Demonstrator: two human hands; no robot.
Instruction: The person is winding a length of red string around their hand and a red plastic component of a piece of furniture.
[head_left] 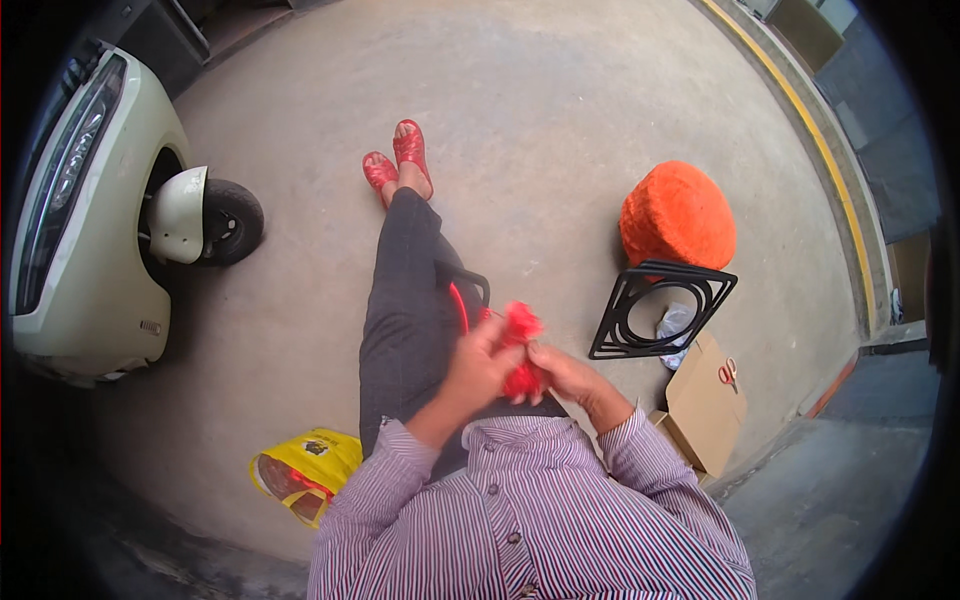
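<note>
L of hands [474,362] [570,376]: printed yel. bag [335,462]

The person's left hand [470,370] and right hand [570,376] hold a blurred red bundle [522,320] between them. Right of the bundle are a black frame [665,268], a fuzzy orange cylinder [678,217] and red-handled scissors [731,376] on a cardboard box [712,415]; left of it are a yellow bag [335,455] and a pale vehicle [118,230].

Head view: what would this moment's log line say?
left hand: touching red bundle | right hand: holding it | left side: yellow bag | right side: scissors on cardboard
</note>
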